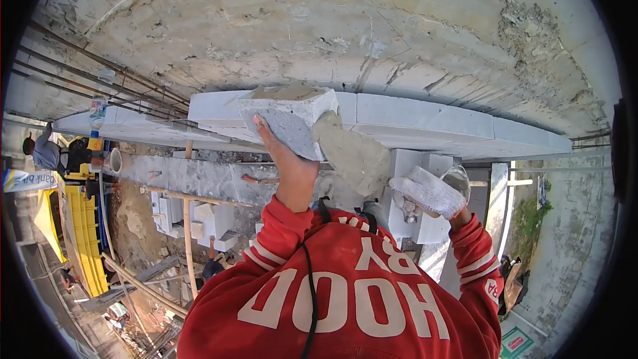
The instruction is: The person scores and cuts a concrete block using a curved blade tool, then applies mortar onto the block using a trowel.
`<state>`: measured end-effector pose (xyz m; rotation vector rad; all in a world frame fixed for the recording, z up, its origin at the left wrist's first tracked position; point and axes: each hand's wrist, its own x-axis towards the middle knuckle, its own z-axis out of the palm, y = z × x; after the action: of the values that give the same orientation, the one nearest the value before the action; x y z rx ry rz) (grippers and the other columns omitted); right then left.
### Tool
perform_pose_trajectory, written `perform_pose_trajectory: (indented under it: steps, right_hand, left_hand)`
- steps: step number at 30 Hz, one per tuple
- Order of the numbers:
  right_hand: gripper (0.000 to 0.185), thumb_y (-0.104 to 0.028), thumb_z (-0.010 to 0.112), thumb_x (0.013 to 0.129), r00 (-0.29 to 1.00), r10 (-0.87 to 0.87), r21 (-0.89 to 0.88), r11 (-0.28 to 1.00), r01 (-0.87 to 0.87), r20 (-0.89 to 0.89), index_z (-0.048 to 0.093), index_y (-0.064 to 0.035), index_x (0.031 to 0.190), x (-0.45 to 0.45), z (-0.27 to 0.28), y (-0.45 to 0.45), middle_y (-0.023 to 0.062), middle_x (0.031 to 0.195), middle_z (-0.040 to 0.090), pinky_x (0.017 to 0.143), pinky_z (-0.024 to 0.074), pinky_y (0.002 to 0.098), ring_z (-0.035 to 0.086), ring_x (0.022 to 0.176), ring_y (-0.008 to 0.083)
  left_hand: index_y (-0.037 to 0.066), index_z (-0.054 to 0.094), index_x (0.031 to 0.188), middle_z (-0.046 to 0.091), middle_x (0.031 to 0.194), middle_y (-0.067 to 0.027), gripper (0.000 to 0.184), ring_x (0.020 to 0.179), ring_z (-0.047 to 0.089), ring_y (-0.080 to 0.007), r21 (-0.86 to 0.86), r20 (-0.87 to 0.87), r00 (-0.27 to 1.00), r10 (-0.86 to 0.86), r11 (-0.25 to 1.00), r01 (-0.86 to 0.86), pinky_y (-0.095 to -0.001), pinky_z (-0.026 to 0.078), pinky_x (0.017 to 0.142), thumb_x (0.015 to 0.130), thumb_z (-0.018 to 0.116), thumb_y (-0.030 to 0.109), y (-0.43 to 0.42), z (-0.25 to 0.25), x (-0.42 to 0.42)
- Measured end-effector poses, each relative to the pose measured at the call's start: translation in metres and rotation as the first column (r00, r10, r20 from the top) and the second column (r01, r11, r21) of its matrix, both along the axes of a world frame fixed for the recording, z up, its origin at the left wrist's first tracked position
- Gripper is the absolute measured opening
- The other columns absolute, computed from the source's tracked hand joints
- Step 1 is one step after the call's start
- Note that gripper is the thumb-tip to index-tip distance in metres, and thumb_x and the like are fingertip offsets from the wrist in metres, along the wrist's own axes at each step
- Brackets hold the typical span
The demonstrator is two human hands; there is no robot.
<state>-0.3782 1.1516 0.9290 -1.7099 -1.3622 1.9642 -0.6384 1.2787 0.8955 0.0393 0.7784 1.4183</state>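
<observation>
My bare left hand (289, 163) holds a light grey block (286, 123) at its near side, with the thumb along its face and the other fingers hidden. Wet mortar (282, 92) covers the block's upper side. The block is at the row of pale blocks (419, 119) along the rough wall. In my gloved right hand (428, 193) is a trowel (352, 153), its blade coated with grey mortar and touching or very near the block's right end. The fingers of the glove are closed around the handle, which is mostly hidden.
Metal bars (100, 73) cross the upper left, near a plastic bottle (98, 114). A person (50, 149) is at the far left, beside yellow panels (83, 239). Bamboo poles (189, 239) and stacked pale blocks (212, 223) lie lower down. More blocks (432, 229) sit below my right hand.
</observation>
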Motion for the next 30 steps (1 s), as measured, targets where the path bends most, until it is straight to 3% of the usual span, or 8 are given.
perform_pose_trajectory:
  steps: [6, 9, 14, 21, 24, 27, 28, 30]
  right_hand:
    - [0.039, -0.037, 0.061, 0.100, 0.996, 0.087, 0.401, 0.914, -0.065, -0.036, 0.070, 0.0006, 0.095, -0.023, -0.027, -0.019, 0.0083, 0.063, 0.061, 0.051, 0.0494, 0.0259, 0.060, 0.053, 0.0151]
    - [0.040, -0.036, 0.062, 0.100, 0.995, -0.078, -0.034, 0.996, 0.076, -0.058, 0.070, 0.0011, 0.089, -0.008, -0.025, -0.021, 0.0082, 0.062, 0.062, 0.050, 0.0476, 0.0286, 0.056, 0.048, 0.0180]
    - [0.045, -0.036, 0.064, 0.099, 0.989, -0.077, 0.325, 0.945, 0.032, 0.127, 0.070, 0.0021, 0.075, -0.003, 0.028, 0.016, 0.0095, 0.056, 0.062, 0.050, 0.0476, 0.0331, 0.057, 0.046, 0.0226]
    - [0.026, -0.024, 0.065, 0.096, 0.913, 0.059, 0.440, 0.862, -0.251, 0.404, 0.073, -0.0039, 0.110, 0.051, 0.025, 0.024, 0.0184, 0.071, 0.062, 0.059, 0.0463, 0.0436, 0.055, 0.060, 0.0387]
    - [0.047, -0.003, 0.063, 0.090, 0.861, 0.066, 0.792, 0.360, -0.493, 0.505, 0.062, -0.0171, 0.135, 0.075, -0.020, -0.001, 0.0071, 0.081, 0.067, 0.058, 0.0483, 0.0383, 0.057, 0.059, 0.0267]
    - [0.030, -0.009, 0.063, 0.094, 0.847, 0.137, 0.732, 0.445, -0.516, 0.513, 0.068, -0.0124, 0.124, 0.086, -0.035, -0.029, 0.0067, 0.074, 0.065, 0.054, 0.0468, 0.0367, 0.057, 0.056, 0.0267]
    - [0.020, -0.019, 0.061, 0.099, 0.960, 0.055, 0.436, 0.883, -0.175, 0.274, 0.070, -0.0040, 0.109, 0.084, -0.022, -0.038, 0.0064, 0.067, 0.063, 0.050, 0.0461, 0.0339, 0.056, 0.051, 0.0209]
    - [0.024, -0.023, 0.060, 0.100, 0.957, -0.171, 0.326, 0.941, 0.089, 0.233, 0.070, -0.0014, 0.103, 0.082, -0.012, -0.059, 0.0061, 0.064, 0.062, 0.049, 0.0456, 0.0330, 0.055, 0.050, 0.0172]
  left_hand:
    - [0.025, 0.042, 0.153, 0.049, 0.153, -0.0027, 0.067, 0.139, 0.046, -0.0306, -0.060, 0.076, 0.995, -0.058, 0.996, 0.063, -0.0540, 0.038, 0.113, 0.101, 0.036, 0.067, 0.001, 0.013, -0.014]
    - [0.025, 0.042, 0.153, 0.050, 0.152, -0.0026, 0.068, 0.138, 0.048, -0.0311, 0.024, 0.101, 0.993, -0.061, 0.998, 0.059, -0.0545, 0.039, 0.112, 0.101, 0.036, 0.068, 0.004, -0.005, -0.026]
    - [0.022, 0.041, 0.153, 0.052, 0.149, -0.0051, 0.069, 0.135, 0.051, -0.0323, -0.078, 0.129, 0.956, -0.263, 0.958, 0.274, -0.0544, 0.043, 0.109, 0.101, 0.038, 0.067, -0.006, 0.013, -0.019]
    - [0.017, 0.041, 0.153, 0.053, 0.148, -0.0087, 0.067, 0.129, 0.058, -0.0298, 0.064, 0.115, 0.813, -0.571, 0.821, 0.567, -0.0482, 0.049, 0.106, 0.104, 0.038, 0.062, -0.014, 0.015, -0.007]
    - [0.015, 0.041, 0.153, 0.055, 0.145, -0.0104, 0.066, 0.126, 0.060, -0.0295, 0.079, 0.123, 0.779, -0.615, 0.789, 0.610, -0.0469, 0.051, 0.105, 0.105, 0.039, 0.060, -0.012, 0.008, 0.002]
    - [0.015, 0.041, 0.153, 0.057, 0.142, -0.0114, 0.065, 0.122, 0.063, -0.0292, 0.041, 0.057, 0.798, -0.600, 0.800, 0.599, -0.0465, 0.054, 0.101, 0.105, 0.042, 0.059, -0.012, 0.007, 0.014]
    - [0.014, 0.041, 0.152, 0.057, 0.141, -0.0119, 0.065, 0.122, 0.063, -0.0290, 0.031, 0.052, 0.804, -0.592, 0.806, 0.591, -0.0468, 0.054, 0.101, 0.104, 0.043, 0.058, -0.013, 0.002, 0.017]
    - [0.014, 0.041, 0.152, 0.058, 0.141, -0.0125, 0.065, 0.121, 0.063, -0.0287, 0.018, 0.041, 0.807, -0.589, 0.808, 0.589, -0.0471, 0.055, 0.100, 0.104, 0.044, 0.058, -0.012, -0.008, 0.025]
